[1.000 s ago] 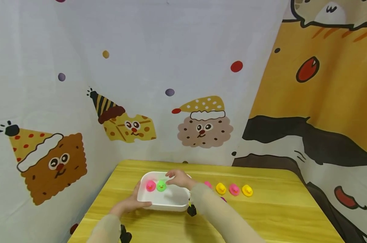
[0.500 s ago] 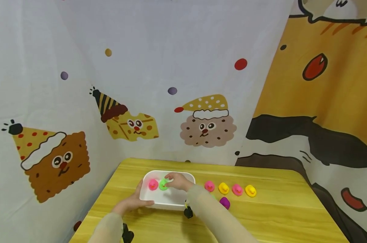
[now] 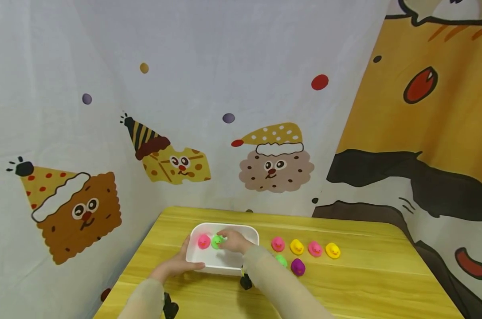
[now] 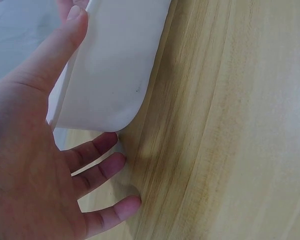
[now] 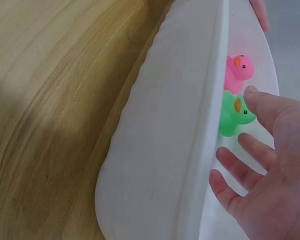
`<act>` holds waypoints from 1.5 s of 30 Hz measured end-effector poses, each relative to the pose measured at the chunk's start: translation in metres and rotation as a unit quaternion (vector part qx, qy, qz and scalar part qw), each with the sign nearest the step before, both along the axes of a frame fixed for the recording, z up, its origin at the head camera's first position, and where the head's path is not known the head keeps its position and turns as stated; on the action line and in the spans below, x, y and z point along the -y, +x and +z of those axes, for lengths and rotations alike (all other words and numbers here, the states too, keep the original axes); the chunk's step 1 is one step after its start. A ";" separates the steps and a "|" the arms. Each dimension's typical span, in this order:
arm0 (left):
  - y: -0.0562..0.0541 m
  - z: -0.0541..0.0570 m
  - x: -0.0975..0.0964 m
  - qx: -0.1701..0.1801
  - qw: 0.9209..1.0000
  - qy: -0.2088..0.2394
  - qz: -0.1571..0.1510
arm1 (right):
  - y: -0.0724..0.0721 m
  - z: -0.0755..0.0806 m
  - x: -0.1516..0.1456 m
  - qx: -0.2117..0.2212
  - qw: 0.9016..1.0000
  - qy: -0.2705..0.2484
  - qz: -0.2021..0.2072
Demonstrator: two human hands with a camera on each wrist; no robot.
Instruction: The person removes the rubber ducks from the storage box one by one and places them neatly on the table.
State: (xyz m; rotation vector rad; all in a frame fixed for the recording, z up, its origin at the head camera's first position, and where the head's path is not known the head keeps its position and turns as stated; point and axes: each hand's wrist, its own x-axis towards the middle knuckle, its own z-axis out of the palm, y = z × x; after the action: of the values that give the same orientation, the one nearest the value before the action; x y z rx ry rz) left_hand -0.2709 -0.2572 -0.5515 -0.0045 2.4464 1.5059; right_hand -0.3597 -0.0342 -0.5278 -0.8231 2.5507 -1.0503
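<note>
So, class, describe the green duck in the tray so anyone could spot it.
On the yellowish table, find the white tray. Inside, beside the right hand, sits the green duck. The neighbouring pink duck differs in colour; the other green toy lies outside the tray.

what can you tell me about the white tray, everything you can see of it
The white tray is oblong and open-topped, with rounded corners and a thin rim, and looks like plastic. Small dark specks mark its outer wall. It sits on the wooden table. The left hand grips its left end, thumb at the rim. A pink duck and a green duck rest inside toward that end; the right hand is over its interior.
</note>
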 end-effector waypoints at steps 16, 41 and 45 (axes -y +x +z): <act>-0.011 -0.014 -0.001 0.011 1.000 0.016 0.007 | 0.003 0.005 -0.001 -0.006 1.000 0.025 0.004; 0.001 0.004 -0.007 -0.001 1.000 -0.024 -0.010 | -0.002 -0.013 -0.005 -0.022 0.998 0.019 -0.050; 0.001 0.002 0.000 0.004 1.000 -0.013 -0.007 | -0.004 -0.010 -0.005 -0.035 0.998 0.027 -0.046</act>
State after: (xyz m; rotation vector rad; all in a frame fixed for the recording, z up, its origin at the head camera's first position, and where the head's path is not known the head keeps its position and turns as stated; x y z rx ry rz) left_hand -0.2695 -0.2569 -0.5497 0.0029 2.4545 1.4651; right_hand -0.3633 -0.0296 -0.5377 -0.7477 2.6856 -0.9903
